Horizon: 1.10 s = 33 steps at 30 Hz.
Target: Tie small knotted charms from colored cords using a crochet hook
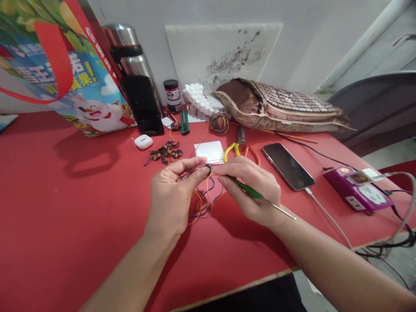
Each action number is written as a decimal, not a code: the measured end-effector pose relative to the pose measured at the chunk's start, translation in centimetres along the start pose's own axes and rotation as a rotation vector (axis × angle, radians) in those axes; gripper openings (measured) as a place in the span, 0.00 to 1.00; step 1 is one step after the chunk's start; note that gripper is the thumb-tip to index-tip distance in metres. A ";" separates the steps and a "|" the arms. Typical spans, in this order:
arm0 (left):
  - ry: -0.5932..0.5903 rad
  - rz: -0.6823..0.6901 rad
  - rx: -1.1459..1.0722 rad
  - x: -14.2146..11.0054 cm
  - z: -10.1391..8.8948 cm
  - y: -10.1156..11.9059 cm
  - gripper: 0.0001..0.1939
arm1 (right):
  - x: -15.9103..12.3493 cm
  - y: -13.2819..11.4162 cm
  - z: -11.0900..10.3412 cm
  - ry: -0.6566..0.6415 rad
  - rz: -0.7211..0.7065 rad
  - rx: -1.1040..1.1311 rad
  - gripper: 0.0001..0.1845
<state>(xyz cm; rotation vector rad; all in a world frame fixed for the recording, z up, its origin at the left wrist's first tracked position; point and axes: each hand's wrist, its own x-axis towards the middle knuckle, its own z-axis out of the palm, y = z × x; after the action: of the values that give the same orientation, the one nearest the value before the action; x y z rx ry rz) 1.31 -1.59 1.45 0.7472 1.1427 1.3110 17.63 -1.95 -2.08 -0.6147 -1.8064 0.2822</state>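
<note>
Your left hand [172,186] has its thumb and forefinger pinched together on a small dark piece of threadwork [208,168], which sits in front of you above the red bench [81,242], between your two hands. The fingers of your right hand [256,188] are closed around a green-handled hook [249,190], held much like a pen; its bare metal shaft slants back past your wrist, and the other end points toward the threadwork, though you can't tell from here whether it touches. Loose coloured threads [200,204], orange and dark blue among them, hang in loops below and between your hands. Just beyond your fingertips lies a white paper stack [209,151], with yellow-and-orange-handled pliers [241,137] to its right and a multicoloured thread ball [219,124] behind it. To the left of the paper, dark-and-orange knotted pieces [166,151] lie near a white earbud case [143,141]. Right of the pliers, a phone [288,167] lies face up, plugged into a white cable [328,216].
</note>
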 end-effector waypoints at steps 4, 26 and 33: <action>-0.005 -0.012 -0.040 0.0 0.2 -0.1 0.12 | 0.0 0.0 0.2 -0.001 0.002 -0.041 0.16; -0.202 -0.433 -0.395 -0.1 -0.1 -1.0 0.15 | -0.8 -1.2 1.3 0.156 0.346 0.049 0.08; -0.131 -0.407 -0.497 -0.9 0.7 -1.6 0.21 | -1.1 -1.2 1.9 0.198 0.291 -0.066 0.09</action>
<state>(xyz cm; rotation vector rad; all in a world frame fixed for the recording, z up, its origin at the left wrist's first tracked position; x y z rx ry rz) 2.63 -2.56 0.42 0.2136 0.7641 1.1135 15.74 -3.35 -3.04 -0.9223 -1.5396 0.3461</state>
